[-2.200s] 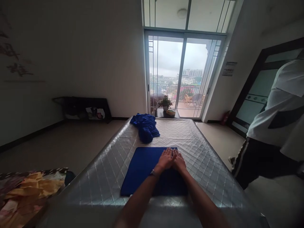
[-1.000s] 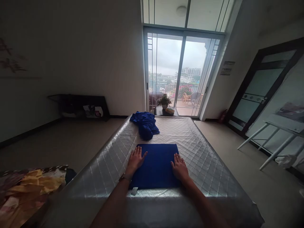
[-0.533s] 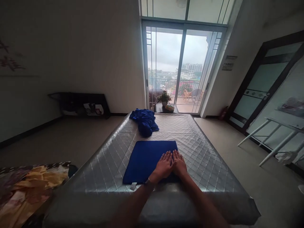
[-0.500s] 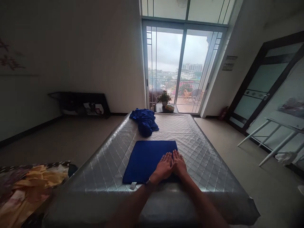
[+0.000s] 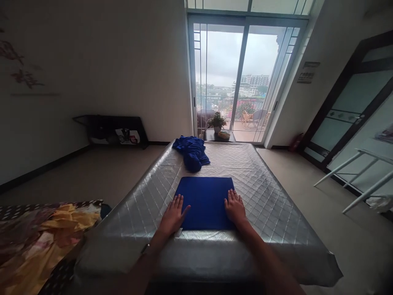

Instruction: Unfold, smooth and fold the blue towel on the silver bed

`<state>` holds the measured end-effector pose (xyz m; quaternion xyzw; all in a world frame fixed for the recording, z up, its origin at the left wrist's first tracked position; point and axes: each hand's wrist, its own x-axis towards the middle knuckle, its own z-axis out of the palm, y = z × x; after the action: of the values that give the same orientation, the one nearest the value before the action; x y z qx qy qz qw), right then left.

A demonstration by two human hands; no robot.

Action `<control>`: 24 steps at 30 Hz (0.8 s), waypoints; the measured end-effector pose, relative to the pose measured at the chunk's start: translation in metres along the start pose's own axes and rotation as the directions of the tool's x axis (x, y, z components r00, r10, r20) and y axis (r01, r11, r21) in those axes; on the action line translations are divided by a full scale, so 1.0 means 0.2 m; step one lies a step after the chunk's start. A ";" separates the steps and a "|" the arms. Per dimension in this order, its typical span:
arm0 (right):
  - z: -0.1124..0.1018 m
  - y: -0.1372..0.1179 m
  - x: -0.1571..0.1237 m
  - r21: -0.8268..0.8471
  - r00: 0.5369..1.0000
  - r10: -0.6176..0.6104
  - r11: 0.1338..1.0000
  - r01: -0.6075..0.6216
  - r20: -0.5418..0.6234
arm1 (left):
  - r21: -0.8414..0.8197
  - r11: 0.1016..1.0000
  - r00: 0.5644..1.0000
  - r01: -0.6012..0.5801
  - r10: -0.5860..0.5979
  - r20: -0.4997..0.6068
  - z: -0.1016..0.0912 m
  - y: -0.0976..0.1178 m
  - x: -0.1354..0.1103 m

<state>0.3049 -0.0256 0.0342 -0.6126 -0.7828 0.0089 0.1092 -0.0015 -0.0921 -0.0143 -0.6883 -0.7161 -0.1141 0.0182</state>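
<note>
Head view: left hand (image 5: 173,215) and right hand (image 5: 236,209) lie flat on one folded cloth (image 5: 205,203) by table's (image 5: 273,209) near edge, gripping nothing. One crumpled cloth (image 5: 193,155) occupies far-left corner.

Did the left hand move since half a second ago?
Yes. Against the silver cover, the left hand moved left, from beside the right hand to the left edge of the blue cloth.

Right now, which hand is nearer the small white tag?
Left. The left hand is beside the tag; the right hand is farther, across the flat rectangular blue cloth, at its right edge.
</note>
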 end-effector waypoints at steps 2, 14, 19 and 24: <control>-0.02 -0.02 -0.03 -0.021 0.999 -0.026 0.999 0.025 -0.036 | -0.002 1.000 1.000 0.004 -0.004 -0.030 0.01 0.00 -0.01; -0.04 -0.05 -0.32 0.056 0.978 0.047 0.997 -0.059 0.203 | -0.018 1.000 0.995 0.013 -0.015 -0.102 -0.07 0.10 -0.04; -0.02 -0.04 -0.31 0.054 0.976 0.045 0.997 -0.058 0.212 | -0.127 0.966 0.975 -0.223 0.221 -0.036 -0.08 0.54 -0.01; 0.07 0.00 -0.31 0.028 0.985 -0.040 0.999 0.036 0.166 | -0.231 0.867 0.885 -0.442 0.463 0.046 -0.03 0.90 0.04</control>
<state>0.3162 -0.0841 0.0103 -0.5932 -0.8006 0.0678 0.0514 0.1758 -0.0814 0.0183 -0.8397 -0.5182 -0.1485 -0.0656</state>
